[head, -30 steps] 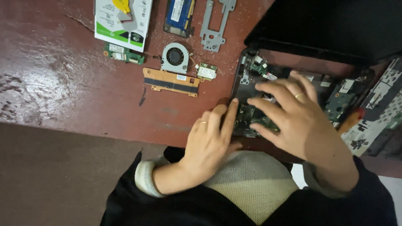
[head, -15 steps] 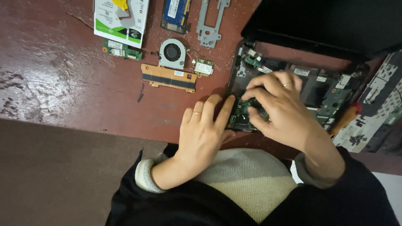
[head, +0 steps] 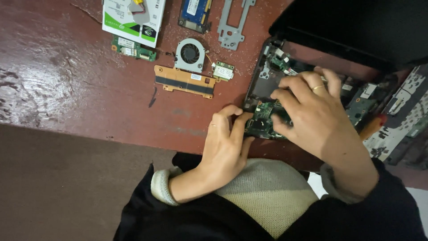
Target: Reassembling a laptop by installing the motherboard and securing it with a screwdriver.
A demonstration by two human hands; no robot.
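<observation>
An opened black laptop base (head: 257, 85) lies on the dark red table, its green motherboard (head: 262, 119) exposed. My left hand (head: 225, 145) rests at the base's near left corner, its fingertips pressing on the board's edge. My right hand (head: 312, 117) lies over the middle of the board with bent fingers pinching or pressing on it. A ring shows on each hand. What sits under the right palm is hidden.
Removed parts lie on the table (head: 67, 89) at the left: a small fan (head: 190, 53), a copper heat-sink strip (head: 184, 81), a small card (head: 224, 71), a green board (head: 133, 48), a hard drive (head: 133, 18), a memory module (head: 195, 12), a metal bracket (head: 233, 20). A keyboard piece (head: 399, 129) lies at the right.
My right hand has drawn back from the base's far side to its middle, fingers curling on the board. My left hand's fingertips stay at the near corner.
</observation>
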